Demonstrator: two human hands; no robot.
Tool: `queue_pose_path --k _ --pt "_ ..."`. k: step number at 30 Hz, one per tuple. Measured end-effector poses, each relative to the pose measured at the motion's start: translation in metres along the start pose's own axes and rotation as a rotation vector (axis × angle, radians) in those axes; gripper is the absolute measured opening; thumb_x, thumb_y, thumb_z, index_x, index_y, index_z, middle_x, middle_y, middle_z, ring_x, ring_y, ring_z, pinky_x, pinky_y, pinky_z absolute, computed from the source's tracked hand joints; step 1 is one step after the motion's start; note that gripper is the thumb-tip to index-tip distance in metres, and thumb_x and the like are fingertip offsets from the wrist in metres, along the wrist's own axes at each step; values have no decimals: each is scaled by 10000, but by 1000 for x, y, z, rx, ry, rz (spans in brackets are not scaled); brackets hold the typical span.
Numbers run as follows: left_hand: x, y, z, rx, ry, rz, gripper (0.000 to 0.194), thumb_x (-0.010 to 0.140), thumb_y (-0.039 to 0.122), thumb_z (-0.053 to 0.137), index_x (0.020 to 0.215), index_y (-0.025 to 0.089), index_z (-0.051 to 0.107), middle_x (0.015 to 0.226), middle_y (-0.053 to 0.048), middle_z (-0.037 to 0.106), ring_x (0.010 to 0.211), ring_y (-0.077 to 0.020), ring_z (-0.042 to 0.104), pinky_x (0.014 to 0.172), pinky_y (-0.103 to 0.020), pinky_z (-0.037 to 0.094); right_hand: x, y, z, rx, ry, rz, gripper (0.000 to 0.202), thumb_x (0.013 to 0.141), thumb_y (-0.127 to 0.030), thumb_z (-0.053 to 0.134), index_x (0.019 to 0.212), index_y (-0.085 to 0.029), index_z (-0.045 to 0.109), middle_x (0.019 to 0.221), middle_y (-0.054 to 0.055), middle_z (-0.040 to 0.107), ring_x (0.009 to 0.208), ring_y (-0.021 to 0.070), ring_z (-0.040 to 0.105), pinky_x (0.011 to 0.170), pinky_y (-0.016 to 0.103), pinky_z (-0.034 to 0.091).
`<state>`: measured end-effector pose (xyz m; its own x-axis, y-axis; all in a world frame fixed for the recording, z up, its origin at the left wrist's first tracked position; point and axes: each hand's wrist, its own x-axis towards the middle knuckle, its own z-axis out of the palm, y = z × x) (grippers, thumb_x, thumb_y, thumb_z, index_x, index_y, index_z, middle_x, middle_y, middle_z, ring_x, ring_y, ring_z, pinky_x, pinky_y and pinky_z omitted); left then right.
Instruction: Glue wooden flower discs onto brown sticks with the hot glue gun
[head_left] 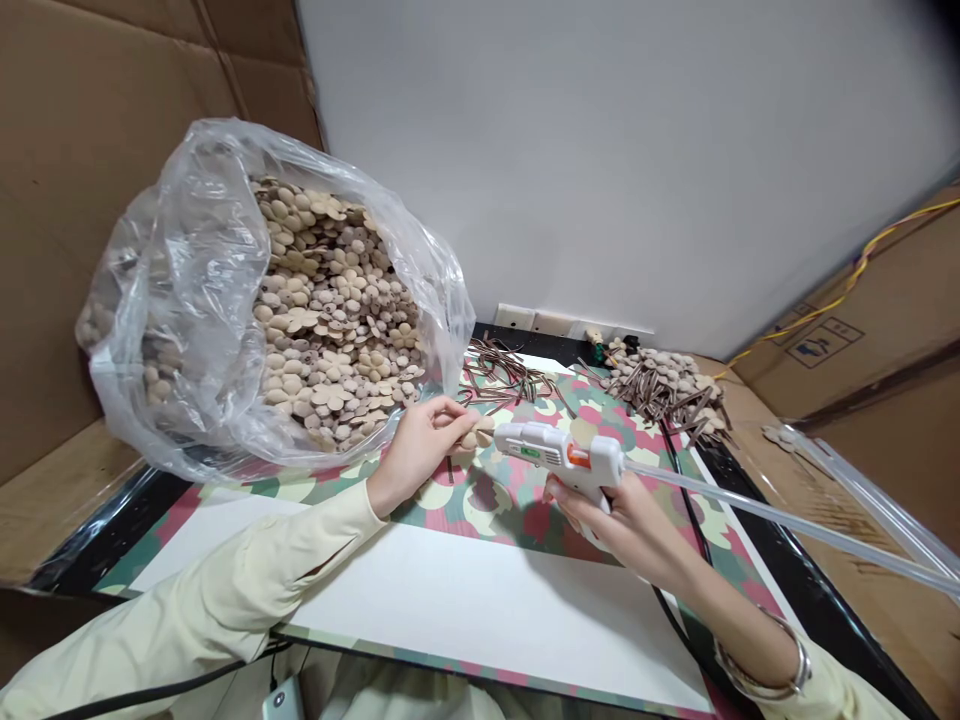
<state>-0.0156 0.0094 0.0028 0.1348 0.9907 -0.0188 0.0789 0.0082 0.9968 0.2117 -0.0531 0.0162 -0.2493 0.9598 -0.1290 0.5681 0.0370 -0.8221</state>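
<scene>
My left hand [429, 437] pinches a small beige fabric flower [478, 432] above the patterned table cover. In my right hand [611, 510] is a white glue gun [536, 445] with an orange part, gripped by its handle. Its nozzle points left and meets the flower, though I cannot tell whether the two touch. A long clear glue stick [750, 515] runs out of the gun's back toward the right. Left of my hands, a clear plastic bag [202, 230] lies open, filled with many beige flowers [337, 330].
Loose brown strips [502, 375] lie behind my hands. A heap of flowers with brown stems [667, 390] sits at the back right, near a wall socket strip [555, 323]. More clear glue sticks [877, 490] rest on the right. Cardboard [862, 330] flanks the table; a black cord [679, 470] crosses it.
</scene>
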Motion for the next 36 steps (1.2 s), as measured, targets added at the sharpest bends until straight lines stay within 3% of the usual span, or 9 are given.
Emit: queue_pose_path --k 15,36 --pt "-2 0 2 -56 -69 -16 288 766 418 586 867 161 666 703 -15 628 518 -95 550 509 -206 456 1 -4 0 -61 -1 -34 269 856 -438 434 749 -194 470 639 -21 410 571 123 371 513 246 282" --pt "-1 -2 2 -92 -35 0 320 752 424 606 874 134 667 686 -27 615 548 -96 536 498 -191 448 -1 -2 3 6 -30 -11 285 859 -437 443 712 -194 419 603 -27 398 532 108 350 490 238 296"
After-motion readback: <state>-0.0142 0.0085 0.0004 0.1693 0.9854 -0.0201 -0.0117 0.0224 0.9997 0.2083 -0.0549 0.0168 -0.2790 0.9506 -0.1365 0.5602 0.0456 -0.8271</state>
